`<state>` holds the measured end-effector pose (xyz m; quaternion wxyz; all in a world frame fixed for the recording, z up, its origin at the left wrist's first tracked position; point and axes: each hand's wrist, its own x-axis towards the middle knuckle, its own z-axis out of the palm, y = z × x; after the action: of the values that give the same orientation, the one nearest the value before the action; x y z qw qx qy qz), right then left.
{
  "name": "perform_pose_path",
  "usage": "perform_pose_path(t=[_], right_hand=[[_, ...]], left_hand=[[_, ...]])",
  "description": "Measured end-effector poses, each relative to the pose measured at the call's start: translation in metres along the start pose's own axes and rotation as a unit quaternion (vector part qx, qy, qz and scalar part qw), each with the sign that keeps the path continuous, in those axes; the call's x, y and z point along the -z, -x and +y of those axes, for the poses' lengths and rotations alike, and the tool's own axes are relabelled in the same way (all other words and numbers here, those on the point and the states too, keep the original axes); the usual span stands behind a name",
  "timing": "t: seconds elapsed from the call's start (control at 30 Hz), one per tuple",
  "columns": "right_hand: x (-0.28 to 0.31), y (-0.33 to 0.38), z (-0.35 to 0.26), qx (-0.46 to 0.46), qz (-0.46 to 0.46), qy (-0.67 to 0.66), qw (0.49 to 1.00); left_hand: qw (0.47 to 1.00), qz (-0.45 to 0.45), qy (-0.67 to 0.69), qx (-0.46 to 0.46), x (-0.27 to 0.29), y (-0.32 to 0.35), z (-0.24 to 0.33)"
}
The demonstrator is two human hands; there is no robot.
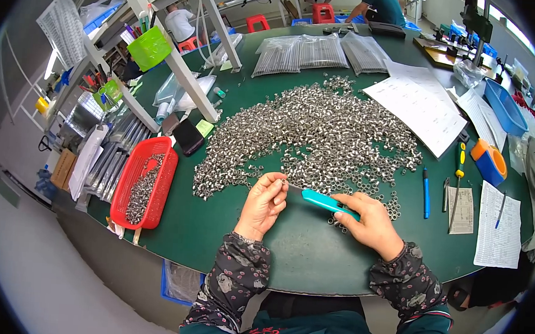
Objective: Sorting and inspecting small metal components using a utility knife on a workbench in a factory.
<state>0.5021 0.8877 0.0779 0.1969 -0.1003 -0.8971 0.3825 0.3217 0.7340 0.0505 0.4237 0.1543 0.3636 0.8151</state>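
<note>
My right hand [369,224] is closed round the teal handle of a utility knife [322,200]. The knife's thin blade points left, toward the fingertips of my left hand [263,205]. Thumb and forefinger of that hand pinch a small metal ring, with the blade tip at or very near it. Just beyond both hands spreads a wide heap of small metal rings [320,127] on the green table [311,257]. Some loose rings lie beside and under my right hand.
A red basket [165,188] holding more rings stands at the left edge, near a black phone [187,138]. Bagged metal rods [322,51] lie behind the heap. Paper sheets [417,109], a blue pen [425,193], a screwdriver [460,159] and a tape roll [490,161] are at right.
</note>
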Motion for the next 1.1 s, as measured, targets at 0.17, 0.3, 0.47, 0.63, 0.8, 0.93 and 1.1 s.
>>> perform_pose_path(t=[0.17,0.3,0.47,0.63,0.8,0.93,1.1], right_hand=[[-0.0006,0.0006,-0.0015,0.001,-0.005,0.002,1.000],[-0.0015,0.0007,0.0006,-0.004,-0.022,-0.003,1.000],[-0.0040,0.0006,0.0040,-0.010,-0.030,-0.010,0.999],[-0.0034,0.0021,0.0004,-0.006,-0.016,0.022,1.000],[-0.0041,0.0022,-0.0013,-0.001,-0.001,0.042,0.999],[-0.0040,0.0028,-0.0025,0.004,0.008,0.051,0.999],[-0.0037,0.0028,-0.0027,0.016,0.022,0.078,0.997]], left_hand=[[0.999,-0.033,-0.006,0.004,0.0044,0.0008,-0.0029],[0.999,-0.051,-0.015,0.002,0.0060,0.0001,-0.0050],[0.998,-0.049,-0.027,-0.009,0.0096,-0.0014,-0.0075],[0.999,-0.013,-0.042,-0.011,0.0028,-0.0003,-0.0080],[0.999,-0.009,-0.051,-0.011,0.0066,-0.0009,-0.0097],[0.998,-0.005,-0.057,-0.011,0.0050,-0.0004,-0.0094],[0.997,0.004,-0.077,-0.019,0.0032,-0.0002,-0.0097]])
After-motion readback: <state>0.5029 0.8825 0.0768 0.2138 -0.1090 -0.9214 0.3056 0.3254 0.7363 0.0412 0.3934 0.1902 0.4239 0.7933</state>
